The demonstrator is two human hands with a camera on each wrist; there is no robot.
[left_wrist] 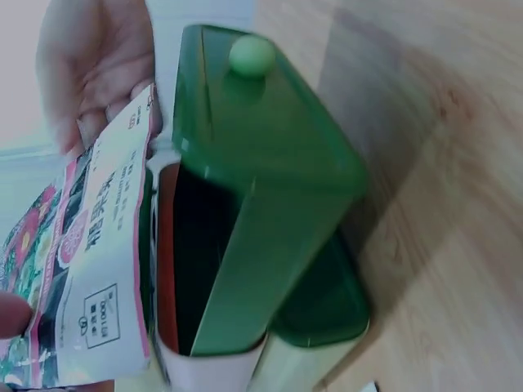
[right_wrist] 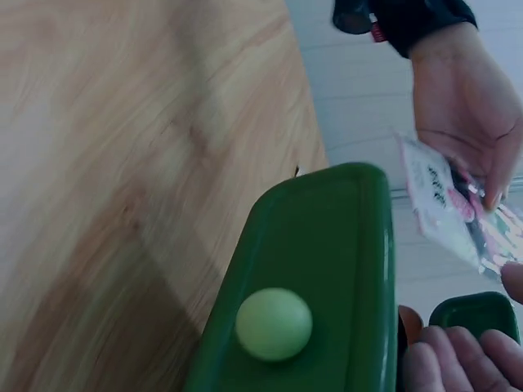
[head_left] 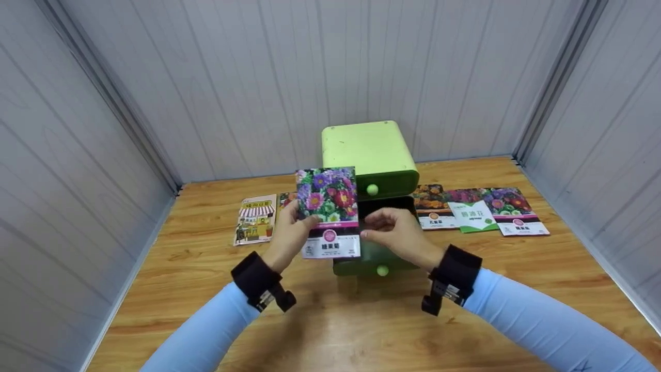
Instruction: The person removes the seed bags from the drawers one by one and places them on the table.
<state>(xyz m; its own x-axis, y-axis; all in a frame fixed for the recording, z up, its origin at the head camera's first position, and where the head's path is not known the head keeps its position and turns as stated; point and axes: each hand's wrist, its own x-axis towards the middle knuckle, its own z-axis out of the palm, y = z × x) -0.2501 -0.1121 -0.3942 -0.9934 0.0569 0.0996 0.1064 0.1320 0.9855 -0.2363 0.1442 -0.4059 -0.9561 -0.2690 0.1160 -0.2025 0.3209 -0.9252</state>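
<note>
My left hand (head_left: 290, 232) pinches a flower seed packet (head_left: 327, 199) by its left edge, thumb on the front. Purple, pink and red daisy-like blooms cover the packet's upper part, above a white label band. In the left wrist view the same packet (left_wrist: 106, 237) stands tilted beside the open green drawer (left_wrist: 270, 155). My right hand (head_left: 400, 235) hovers over that drawer with loosely bent fingers, thumb and fingertips close to the packet's right edge. From the right wrist view, the fingers (right_wrist: 458, 359) hang beside the drawer front with its pale round knob (right_wrist: 274, 324).
The drawer belongs to a small light-green cabinet (head_left: 366, 147) whose upper drawer (head_left: 392, 185) is closed. Left of it lies a packet with a shop picture (head_left: 256, 219). To the right lie an orange-flower packet (head_left: 435, 206), a green-and-white packet (head_left: 473, 216) and another daisy packet (head_left: 516, 209).
</note>
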